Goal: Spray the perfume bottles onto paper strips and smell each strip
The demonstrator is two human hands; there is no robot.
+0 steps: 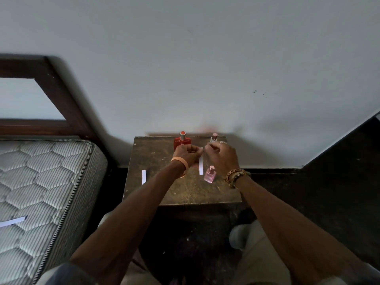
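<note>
While it hangs, held strip (201,166): white paper, vertical, above table, btw both hands.
L hand (187,154): thumb + fingers curled, pinching held strip's top end.
R hand (222,156): fingers curled at clear bottle (213,138) w/ pink cap, rear right; gripping or only touching, can't tell.
Red bottle (182,140): upright, rear of table, behind L hand.
Pink bottle (209,175): upright, just right of held strip's lower end.
Table (185,194): dark wood, against wall.
Table strip (144,176): flat, near left edge.
Mattress strip (13,221): flat on mattress (51,171), left of table.

Orange wristband (181,164) left – beaded bracelets (236,177), ring (222,142) right
</note>
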